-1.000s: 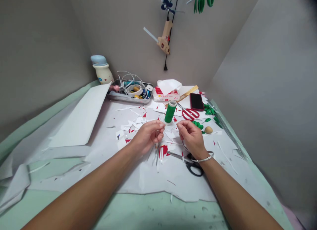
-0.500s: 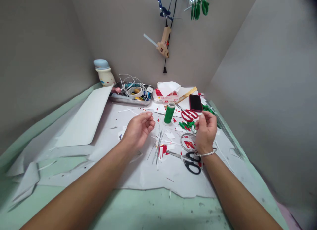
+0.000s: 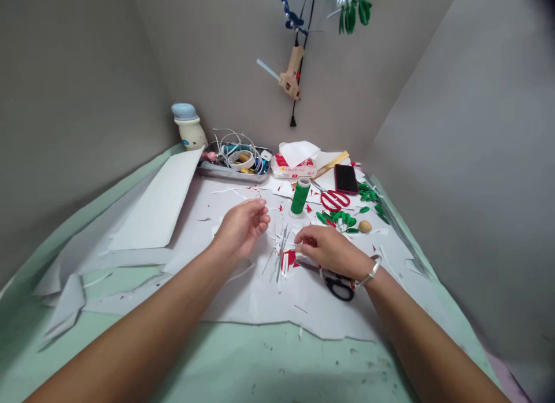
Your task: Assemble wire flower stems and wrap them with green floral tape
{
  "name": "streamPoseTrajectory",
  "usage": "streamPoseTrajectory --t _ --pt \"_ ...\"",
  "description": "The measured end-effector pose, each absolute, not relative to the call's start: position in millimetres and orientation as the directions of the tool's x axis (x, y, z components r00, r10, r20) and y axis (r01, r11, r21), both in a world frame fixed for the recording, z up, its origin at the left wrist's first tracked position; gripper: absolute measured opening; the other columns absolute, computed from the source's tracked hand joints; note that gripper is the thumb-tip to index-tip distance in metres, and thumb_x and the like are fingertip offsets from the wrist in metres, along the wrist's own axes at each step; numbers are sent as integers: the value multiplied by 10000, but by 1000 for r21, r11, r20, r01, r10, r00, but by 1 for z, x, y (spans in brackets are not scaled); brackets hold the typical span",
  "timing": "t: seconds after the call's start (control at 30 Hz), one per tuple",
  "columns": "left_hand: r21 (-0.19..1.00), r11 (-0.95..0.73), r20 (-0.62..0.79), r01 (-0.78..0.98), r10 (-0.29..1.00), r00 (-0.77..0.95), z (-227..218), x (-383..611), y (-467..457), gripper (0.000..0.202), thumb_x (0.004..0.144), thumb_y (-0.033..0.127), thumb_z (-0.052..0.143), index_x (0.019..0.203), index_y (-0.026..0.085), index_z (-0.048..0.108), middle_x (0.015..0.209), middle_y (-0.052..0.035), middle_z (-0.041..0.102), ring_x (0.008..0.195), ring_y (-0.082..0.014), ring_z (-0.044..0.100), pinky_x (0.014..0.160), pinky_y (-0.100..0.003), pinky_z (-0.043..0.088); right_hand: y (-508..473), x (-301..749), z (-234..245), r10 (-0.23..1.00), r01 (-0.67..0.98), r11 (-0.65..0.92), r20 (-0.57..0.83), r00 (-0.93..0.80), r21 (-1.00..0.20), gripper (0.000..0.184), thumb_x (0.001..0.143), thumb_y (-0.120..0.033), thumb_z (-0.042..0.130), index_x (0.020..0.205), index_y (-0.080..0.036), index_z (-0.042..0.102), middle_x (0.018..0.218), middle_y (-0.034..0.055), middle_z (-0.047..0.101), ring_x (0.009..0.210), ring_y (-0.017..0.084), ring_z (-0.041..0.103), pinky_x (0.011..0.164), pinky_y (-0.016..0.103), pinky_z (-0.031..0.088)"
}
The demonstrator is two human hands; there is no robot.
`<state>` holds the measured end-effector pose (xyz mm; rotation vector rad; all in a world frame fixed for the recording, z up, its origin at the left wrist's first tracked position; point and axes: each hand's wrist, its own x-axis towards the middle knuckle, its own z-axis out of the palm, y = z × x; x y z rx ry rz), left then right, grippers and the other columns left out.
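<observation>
Right hand is swinging from the green leaves to the thin grey wires lying on the table, so work's probably shifting there; left hand is staying curled. Can't tell if either's gripping anything.

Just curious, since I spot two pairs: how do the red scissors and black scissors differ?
The red scissors have red handles; the black scissors have black ones. The red scissors lie farther back, near the phone; the black scissors lie closer, partly hidden by the right hand. Both lie on the table.
</observation>
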<state>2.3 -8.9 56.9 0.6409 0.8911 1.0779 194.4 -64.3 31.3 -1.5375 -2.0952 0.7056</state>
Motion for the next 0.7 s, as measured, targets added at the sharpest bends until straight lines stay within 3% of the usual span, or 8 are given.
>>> streamPoseTrajectory --t 0.17,0.33,0.7 --pt "798 368 -296 -477 929 222 40 17 -5 86 732 73 589 788 119 544 638 -2 541 473 -47 511 392 -117 368 -75 173 27 929 820 287 -63 -363 -495 198 762 -230 634 958 -225 665 848 18 588 723 136 524 645 240 345" --pt "807 337 -226 -485 935 273 20 21 -1 77 737 128 604 794 125 552 681 -7 550 489 -47 518 405 -129 375 -76 165 25 941 864 245 -105 -321 -439 372 739 -315 673 1097 -248 598 910 27 548 733 151 511 632 250 332" --pt "815 370 -215 -446 908 361 7 16 1 237 691 128 637 911 136 549 699 7 553 470 -41 499 408 -143 348 -69 169 17 935 831 195 -157 -318 -521 141 716 -234 656 834 -202 586 832 4 554 686 126 504 619 238 347"
